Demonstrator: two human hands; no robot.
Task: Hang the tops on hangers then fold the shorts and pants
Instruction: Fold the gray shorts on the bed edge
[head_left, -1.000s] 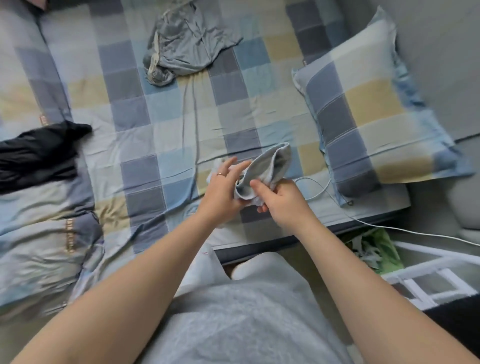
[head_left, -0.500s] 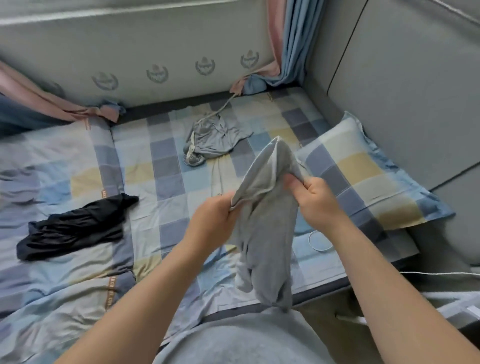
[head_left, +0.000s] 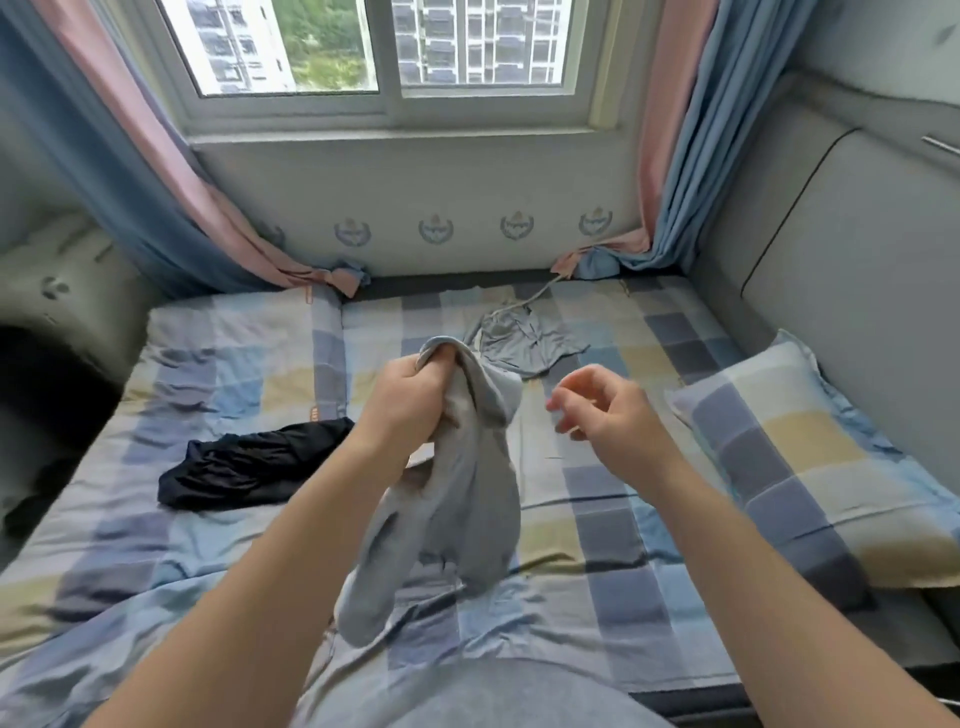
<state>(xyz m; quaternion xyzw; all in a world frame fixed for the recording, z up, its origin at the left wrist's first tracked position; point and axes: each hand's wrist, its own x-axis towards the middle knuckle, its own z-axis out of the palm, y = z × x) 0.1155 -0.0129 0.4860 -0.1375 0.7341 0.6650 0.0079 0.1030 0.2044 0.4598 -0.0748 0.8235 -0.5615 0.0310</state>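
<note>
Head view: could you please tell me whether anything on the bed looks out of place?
Two garments lie unfolded on the checked bedsheet: a crumpled black garment at picture left, and a bunched grey garment near the window wall. Nothing looks damaged or spilled.

Nothing here can be read. The padded wall panel (head_left: 415, 197) under the window carries a row of blue crest emblems (head_left: 435, 230), but they are too small to show any words. The checked bedsheet (head_left: 597, 519) has a small orange tag (head_left: 314, 413) with marks on it, too blurred to make out.
</note>
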